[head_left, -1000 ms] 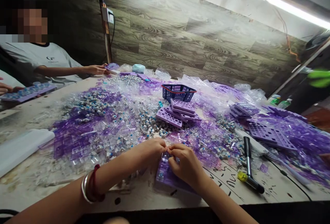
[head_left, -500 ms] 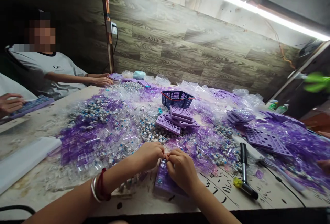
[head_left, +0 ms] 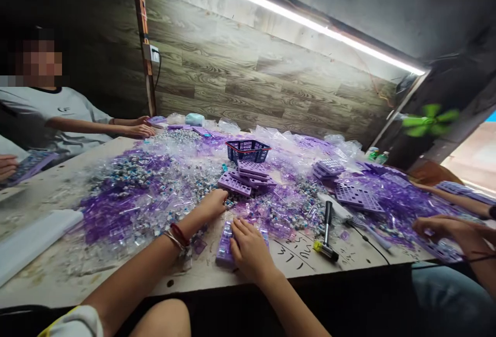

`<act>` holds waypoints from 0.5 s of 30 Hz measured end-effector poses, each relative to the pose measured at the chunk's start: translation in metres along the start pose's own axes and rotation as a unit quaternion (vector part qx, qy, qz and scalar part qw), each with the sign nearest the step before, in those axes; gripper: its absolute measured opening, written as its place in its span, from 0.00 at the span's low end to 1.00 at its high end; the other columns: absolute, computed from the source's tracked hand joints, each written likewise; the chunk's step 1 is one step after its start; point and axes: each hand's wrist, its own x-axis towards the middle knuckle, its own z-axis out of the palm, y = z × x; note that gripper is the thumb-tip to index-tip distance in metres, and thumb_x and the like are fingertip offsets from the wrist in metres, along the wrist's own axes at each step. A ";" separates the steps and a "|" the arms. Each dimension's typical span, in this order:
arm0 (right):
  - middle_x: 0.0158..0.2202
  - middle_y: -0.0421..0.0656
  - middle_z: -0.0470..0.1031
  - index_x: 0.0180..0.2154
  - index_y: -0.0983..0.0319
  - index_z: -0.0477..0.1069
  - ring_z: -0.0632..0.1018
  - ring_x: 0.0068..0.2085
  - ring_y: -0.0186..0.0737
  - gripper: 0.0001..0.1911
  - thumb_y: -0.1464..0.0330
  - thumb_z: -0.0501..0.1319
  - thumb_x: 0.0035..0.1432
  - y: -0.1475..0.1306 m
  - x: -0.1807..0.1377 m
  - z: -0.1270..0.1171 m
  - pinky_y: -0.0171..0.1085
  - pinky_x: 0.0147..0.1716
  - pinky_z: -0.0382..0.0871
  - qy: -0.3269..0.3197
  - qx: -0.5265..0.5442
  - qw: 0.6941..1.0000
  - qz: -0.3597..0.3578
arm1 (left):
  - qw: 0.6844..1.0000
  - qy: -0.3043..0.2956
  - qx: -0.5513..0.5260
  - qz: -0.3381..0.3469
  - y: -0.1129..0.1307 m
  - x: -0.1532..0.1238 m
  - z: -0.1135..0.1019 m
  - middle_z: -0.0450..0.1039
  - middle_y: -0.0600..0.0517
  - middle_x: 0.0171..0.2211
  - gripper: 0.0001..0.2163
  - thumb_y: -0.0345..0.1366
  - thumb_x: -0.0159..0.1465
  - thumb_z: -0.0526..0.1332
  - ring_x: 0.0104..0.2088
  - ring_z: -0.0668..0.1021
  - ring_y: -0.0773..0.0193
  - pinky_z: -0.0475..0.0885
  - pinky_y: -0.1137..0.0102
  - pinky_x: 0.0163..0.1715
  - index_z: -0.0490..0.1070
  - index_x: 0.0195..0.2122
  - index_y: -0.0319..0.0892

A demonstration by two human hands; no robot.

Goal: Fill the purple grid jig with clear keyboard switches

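My left hand (head_left: 215, 204) reaches to the near edge of the loose white and blue keyboard switches (head_left: 209, 179), just in front of the stacked purple plates. Its fingers are drawn together; whatever is between the tips is hidden. My right hand (head_left: 250, 246) lies over a purple translucent keyboard-like block (head_left: 223, 246) at the table's front edge. The fingers of that hand stretch across the top of the block, covering much of it.
Purple plates with square holes (head_left: 235, 183) are stacked before a dark basket (head_left: 248, 151). A black-handled hammer (head_left: 327, 223) lies to the right, beside a cable. Purple clear parts (head_left: 104, 213) heap at left. Co-workers' hands (head_left: 141, 129) work at the far left and a person's hand (head_left: 445, 228) at right.
My hands, which were together over the block, have parted. The left has gone forward to the switches; the right now lies over the block. The view has turned right.
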 end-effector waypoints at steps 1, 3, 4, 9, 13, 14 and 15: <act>0.61 0.48 0.62 0.57 0.68 0.65 0.61 0.62 0.48 0.24 0.70 0.53 0.59 0.005 -0.003 -0.003 0.47 0.61 0.56 0.009 0.013 1.000 -0.003 | 1.000 0.008 0.003 -0.001 0.001 -0.001 0.002 0.75 0.46 0.35 0.08 0.31 0.53 0.60 0.37 0.75 0.57 0.66 0.70 0.36 0.73 0.34 0.38; 0.60 0.48 0.63 0.55 0.67 0.67 0.61 0.62 0.48 0.22 0.68 0.54 0.60 0.020 -0.007 -0.012 0.47 0.61 0.55 0.046 0.035 0.998 0.003 | 1.000 0.020 0.006 -0.002 0.002 -0.004 0.005 0.75 0.45 0.36 0.07 0.32 0.55 0.60 0.38 0.75 0.57 0.66 0.70 0.36 0.73 0.34 0.39; 0.59 0.48 0.65 0.54 0.67 0.69 0.62 0.62 0.48 0.21 0.67 0.53 0.60 0.029 -0.009 -0.018 0.48 0.61 0.56 0.074 0.045 0.996 0.015 | 1.000 0.023 0.005 -0.004 0.002 -0.005 0.006 0.75 0.45 0.35 0.06 0.32 0.55 0.60 0.38 0.75 0.57 0.66 0.69 0.36 0.73 0.34 0.39; 0.49 0.52 0.74 0.45 0.65 0.75 0.71 0.54 0.50 0.19 0.63 0.53 0.60 0.074 -0.022 -0.037 0.51 0.56 0.63 0.184 0.103 0.973 0.097 | 0.999 0.022 -0.027 -0.012 -0.001 -0.008 0.002 0.75 0.46 0.31 0.03 0.31 0.53 0.61 0.35 0.75 0.57 0.67 0.69 0.34 0.72 0.28 0.39; 0.46 0.51 0.75 0.43 0.63 0.75 0.74 0.50 0.51 0.17 0.62 0.54 0.58 0.088 -0.030 -0.039 0.52 0.50 0.68 0.201 0.161 0.957 0.131 | 0.995 0.027 -0.091 0.023 0.006 -0.009 -0.004 0.75 0.50 0.31 0.05 0.34 0.54 0.60 0.34 0.75 0.62 0.68 0.71 0.35 0.72 0.31 0.38; 0.46 0.51 0.75 0.43 0.63 0.74 0.75 0.49 0.51 0.17 0.62 0.55 0.58 0.088 -0.031 -0.039 0.51 0.47 0.70 0.200 0.180 0.954 0.133 | 0.990 0.021 -0.134 0.038 0.011 -0.010 -0.005 0.75 0.50 0.31 0.08 0.35 0.54 0.61 0.33 0.75 0.64 0.68 0.72 0.35 0.72 0.33 0.38; 0.46 0.51 0.75 0.44 0.64 0.73 0.75 0.47 0.50 0.17 0.62 0.55 0.57 0.086 -0.032 -0.040 0.50 0.46 0.71 0.197 0.199 0.951 0.132 | 0.979 0.007 -0.196 0.053 0.018 -0.012 -0.005 0.75 0.51 0.31 0.11 0.37 0.54 0.62 0.33 0.75 0.64 0.69 0.72 0.34 0.72 0.37 0.38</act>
